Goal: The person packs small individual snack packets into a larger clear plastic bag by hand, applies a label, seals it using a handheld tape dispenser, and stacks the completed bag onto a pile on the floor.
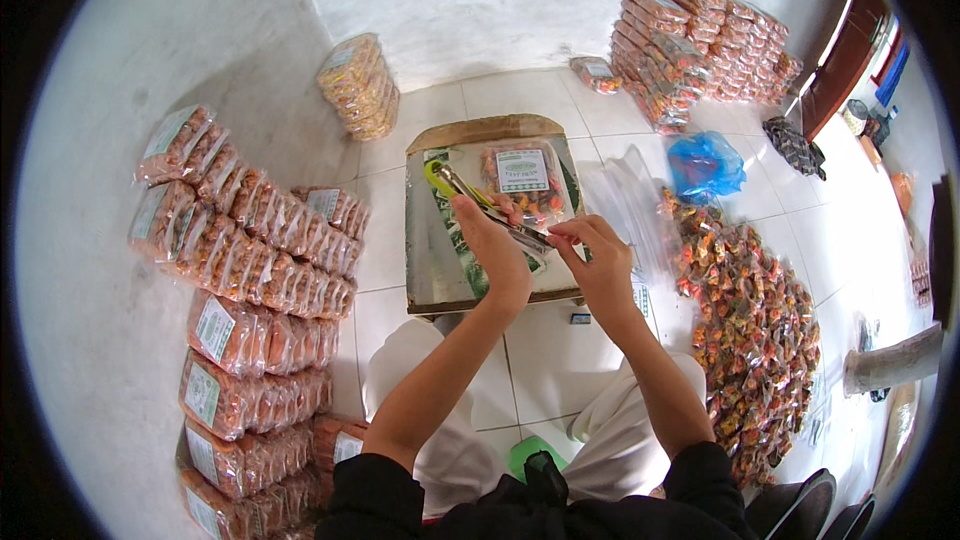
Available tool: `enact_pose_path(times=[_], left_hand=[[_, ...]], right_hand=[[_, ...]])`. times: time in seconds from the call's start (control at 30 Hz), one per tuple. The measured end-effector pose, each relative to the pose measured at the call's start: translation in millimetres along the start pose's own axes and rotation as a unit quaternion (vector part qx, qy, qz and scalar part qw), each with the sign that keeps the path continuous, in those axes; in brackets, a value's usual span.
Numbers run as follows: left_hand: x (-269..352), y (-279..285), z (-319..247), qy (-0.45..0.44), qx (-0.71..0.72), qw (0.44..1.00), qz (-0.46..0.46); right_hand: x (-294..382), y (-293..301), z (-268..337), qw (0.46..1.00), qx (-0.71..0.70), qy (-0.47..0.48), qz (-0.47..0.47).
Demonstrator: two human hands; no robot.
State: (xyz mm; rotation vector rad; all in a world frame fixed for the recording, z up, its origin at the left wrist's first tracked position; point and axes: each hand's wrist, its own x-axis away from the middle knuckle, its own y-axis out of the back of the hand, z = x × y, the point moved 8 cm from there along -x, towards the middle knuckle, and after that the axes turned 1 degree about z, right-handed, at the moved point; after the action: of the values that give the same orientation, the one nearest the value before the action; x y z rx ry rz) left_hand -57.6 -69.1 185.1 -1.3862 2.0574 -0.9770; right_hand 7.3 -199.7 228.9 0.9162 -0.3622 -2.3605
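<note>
My left hand point(491, 244) grips a lime-green and metal stapler point(487, 211) slantwise above a low table point(442, 270). At the stapler's lower right end, the thumb and fingertips of my right hand point(596, 247) are pinched together on the metal tip. Whether a small piece is between those fingertips is too fine to make out. Just beyond my hands, a clear plastic pack of small wrapped pieces point(551, 195) lies on the table, with a printed label point(523, 169) on top. My left hand hides part of the stapler.
Stacked labelled packs point(255, 232) line the left wall. More stacks point(697, 37) stand at the back right. To the right lie clear plastic bags point(630, 210), a blue plastic bag point(705, 165) and a heap of wrapped pieces point(750, 330). A small box point(580, 319) rests on the tiled floor.
</note>
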Motion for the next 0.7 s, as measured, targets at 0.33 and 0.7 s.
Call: enact_pose_path(times=[0.33, 0.7], left_hand=[[11, -35, 2, -0.234, -0.525, 0.780, 0.249], [75, -38, 33, -0.316, -0.529, 0.476, 0.628]], right_hand=[[68, -105, -98, 0.624, -0.617, -0.479, 0.037], [74, -118, -106, 0.470, -0.841, -0.211, 0.167]])
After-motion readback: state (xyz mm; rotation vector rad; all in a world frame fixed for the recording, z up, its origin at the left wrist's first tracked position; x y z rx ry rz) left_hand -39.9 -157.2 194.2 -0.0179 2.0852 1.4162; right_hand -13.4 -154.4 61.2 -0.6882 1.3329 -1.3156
